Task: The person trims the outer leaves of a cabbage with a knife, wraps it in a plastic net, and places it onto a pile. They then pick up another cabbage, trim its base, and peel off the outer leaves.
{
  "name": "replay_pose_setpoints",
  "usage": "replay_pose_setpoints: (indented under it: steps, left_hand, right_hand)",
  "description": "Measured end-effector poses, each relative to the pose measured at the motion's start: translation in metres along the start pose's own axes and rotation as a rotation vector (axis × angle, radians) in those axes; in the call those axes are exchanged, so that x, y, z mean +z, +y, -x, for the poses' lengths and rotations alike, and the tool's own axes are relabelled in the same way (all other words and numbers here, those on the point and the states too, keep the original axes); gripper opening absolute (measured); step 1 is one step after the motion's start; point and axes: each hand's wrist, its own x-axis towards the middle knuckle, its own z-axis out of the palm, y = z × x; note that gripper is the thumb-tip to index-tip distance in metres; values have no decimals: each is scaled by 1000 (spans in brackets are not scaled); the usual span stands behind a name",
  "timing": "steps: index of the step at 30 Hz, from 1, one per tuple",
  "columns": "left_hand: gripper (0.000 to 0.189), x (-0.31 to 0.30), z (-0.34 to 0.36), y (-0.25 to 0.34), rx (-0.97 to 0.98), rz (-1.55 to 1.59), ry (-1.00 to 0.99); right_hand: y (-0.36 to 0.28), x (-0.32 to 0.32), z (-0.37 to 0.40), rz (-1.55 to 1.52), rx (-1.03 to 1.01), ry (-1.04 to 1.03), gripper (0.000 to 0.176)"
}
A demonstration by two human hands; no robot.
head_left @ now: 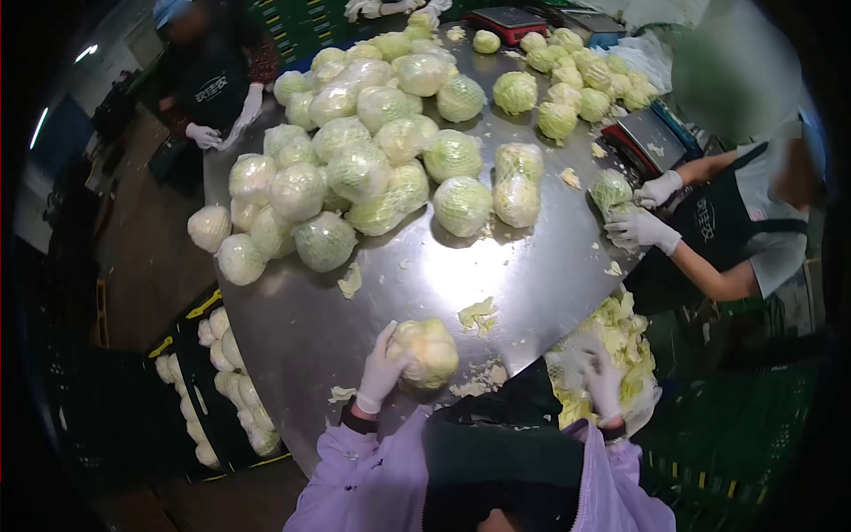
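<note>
My left hand (pixel 381 377), in a white glove, grips the side of a pale cabbage (pixel 428 353) that has no wrap on it. The cabbage is at the near edge of the metal table (pixel 390 293). Off the table's edge to the right, my right hand (pixel 603 379), also gloved, hangs over a clear bag of loose cabbage leaves (pixel 625 346). Motion smears its fingers, and I cannot make out anything in them. Small leaf scraps (pixel 479 381) lie beside the held cabbage.
Plastic-wrapped cabbages (pixel 359 168) are piled at the far left; bare ones (pixel 585 75) lie farther right. A co-worker's gloved hands (pixel 643 229) hold a cabbage near a scale (pixel 643 142). Another person (pixel 213 80) stands at the left. Crates of cabbages (pixel 239 381) sit below left.
</note>
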Motion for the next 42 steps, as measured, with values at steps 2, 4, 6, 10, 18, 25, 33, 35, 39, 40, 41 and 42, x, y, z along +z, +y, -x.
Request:
replay_pose_setpoints:
  steps: [2, 4, 6, 10, 18, 25, 33, 35, 39, 40, 41, 42]
  left_hand:
    - [86, 20, 8, 12, 199, -532, 79]
    - [88, 42, 16, 36, 213, -705, 23]
    - [93, 58, 24, 53, 223, -948, -29]
    - [93, 70, 22, 47, 292, -1045, -91]
    - [94, 116, 2, 37, 411, -903, -8]
    - [90, 125, -9, 37, 356, -903, 32]
    - [85, 133, -24, 53, 184, -923, 6]
    - [89, 126, -16, 44, 262, -937, -23]
    - [103, 72, -4, 11, 326, -622, -208]
    - [103, 57, 1, 6, 294, -627, -169]
    - [106, 44, 8, 1, 226, -556, -215]
    - [109, 34, 18, -2, 158, -480, -260]
  right_hand:
    - [-35, 45, 0, -382, 105, -326, 36]
    - [-36, 82, -11, -710, 219, -580, 41]
    - [-42, 101, -5, -763, 192, -615, 44]
    - [-45, 99, 15, -318, 110, -633, 46]
    - [-52, 88, 42, 348, -517, -107, 43]
    - [-55, 88, 45, 482, -395, -206, 33]
    - [-19, 135, -10, 548, -434, -111, 14]
    - [-4, 146, -29, 583, -422, -142, 13]
    - [8, 142, -31, 14, -350, -198, 23]
    - [5, 136, -32, -102, -143, -340, 26]
    - [1, 129, -29, -124, -33, -413, 28]
    - [2, 132, -25, -281, -47, -459, 30]
